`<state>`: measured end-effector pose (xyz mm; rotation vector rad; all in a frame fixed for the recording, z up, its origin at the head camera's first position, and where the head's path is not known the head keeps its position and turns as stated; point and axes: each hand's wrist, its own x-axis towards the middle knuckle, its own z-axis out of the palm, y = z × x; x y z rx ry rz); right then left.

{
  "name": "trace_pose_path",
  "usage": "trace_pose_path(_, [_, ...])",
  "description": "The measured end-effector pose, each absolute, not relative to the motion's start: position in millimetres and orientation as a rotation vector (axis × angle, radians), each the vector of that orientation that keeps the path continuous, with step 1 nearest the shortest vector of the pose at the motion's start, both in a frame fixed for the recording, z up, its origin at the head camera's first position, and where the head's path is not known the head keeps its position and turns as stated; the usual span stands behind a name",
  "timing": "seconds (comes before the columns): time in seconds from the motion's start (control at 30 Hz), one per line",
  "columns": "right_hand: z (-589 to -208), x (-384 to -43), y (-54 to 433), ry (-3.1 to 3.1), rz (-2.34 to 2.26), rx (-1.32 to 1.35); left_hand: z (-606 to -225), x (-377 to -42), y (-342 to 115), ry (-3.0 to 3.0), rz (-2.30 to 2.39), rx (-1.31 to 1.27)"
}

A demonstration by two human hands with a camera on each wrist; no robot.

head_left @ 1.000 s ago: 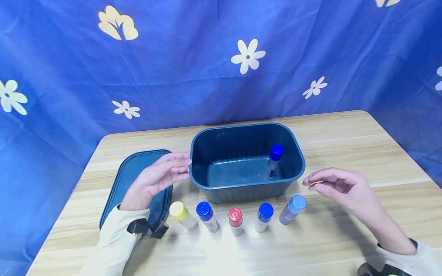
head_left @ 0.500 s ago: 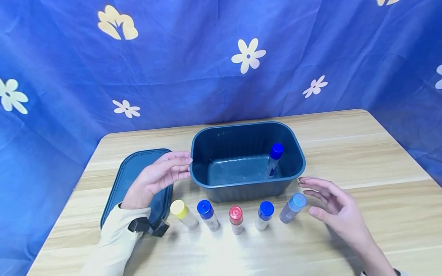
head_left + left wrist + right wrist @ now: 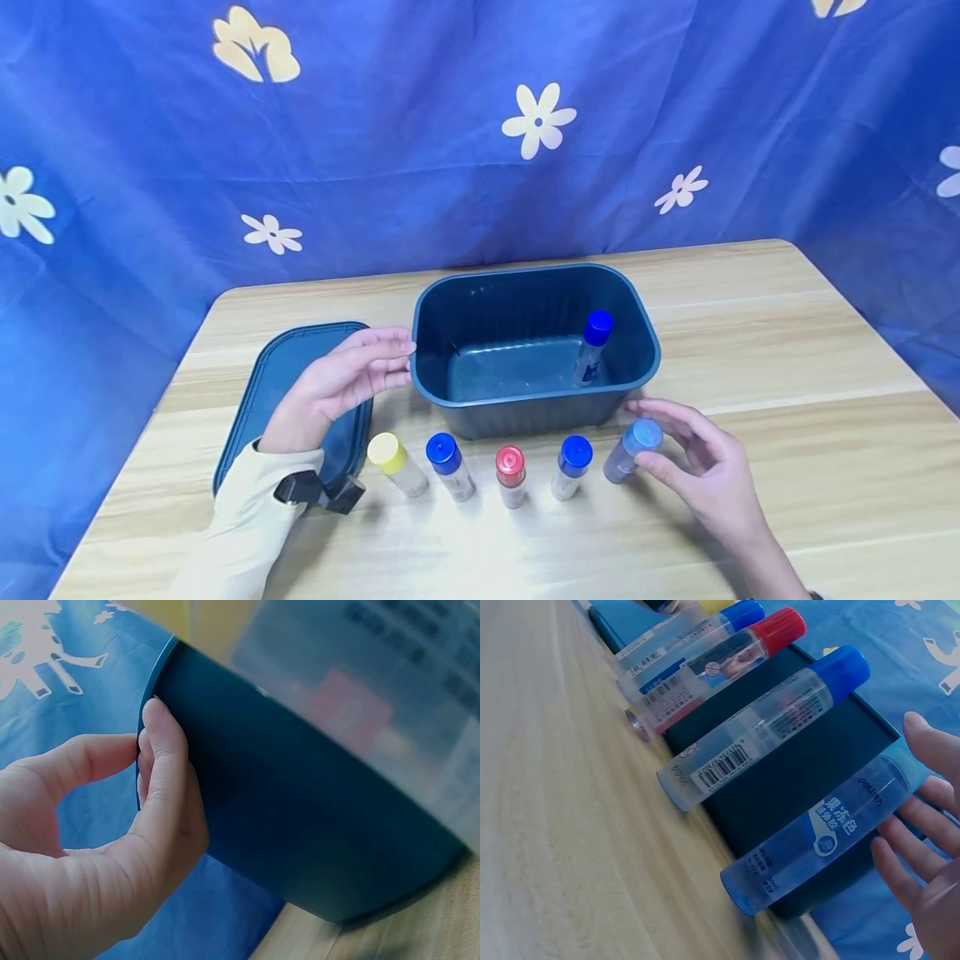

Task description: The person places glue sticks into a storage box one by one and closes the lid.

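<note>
Pale wood table (image 3: 787, 350) with rounded far corners, backed by a blue cloth (image 3: 420, 125) in a pale flower print. Close to the far edge, a deep dark-teal box (image 3: 525, 414), open-topped, with a blue-capped bottle (image 3: 593, 346) standing inside toward its right end. Near the table's left edge, a matching lid (image 3: 285, 358), lying flat. On the near-edge side of the box, a standing row, left to right: yellow-capped bottle (image 3: 401, 468), dark-blue-capped bottle (image 3: 452, 473), red-capped bottle (image 3: 512, 482), second dark-blue-capped bottle (image 3: 571, 473), light-blue bottle (image 3: 624, 457).

Modest gaps between neighbours; a slim strip of wood behind the box, a wide stretch toward the right edge.

Left hand (image 3: 348, 379) extended over the lid, thumb and fingertips at the box's left rim; cannot tell pinch from plain touch. Right hand (image 3: 705, 471) angled in from the near right, ungripped, thumb and fingers spread either side of the light-blue bottle's top; contact hard to judge.
</note>
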<state>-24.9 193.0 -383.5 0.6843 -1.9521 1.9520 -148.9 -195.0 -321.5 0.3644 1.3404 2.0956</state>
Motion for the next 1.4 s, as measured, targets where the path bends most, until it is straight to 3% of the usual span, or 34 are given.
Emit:
trace_pose_path(0.9, [-376.4,-21.0,189.4,-1.954,1.853,0.661,-320.4,-149.7,-195.9,1.276,2.112,0.386])
trace_pose_path(1.23, [-353.7,-16.9,201.9,-2.201,1.731,0.493,-320.0,-148.5,-195.5,1.296,2.108,0.367])
trace_pose_path(1.4, [-344.8,-21.9,208.6,-2.077,1.76,0.634,-320.3,-148.5,-195.2,1.311,2.105,0.377])
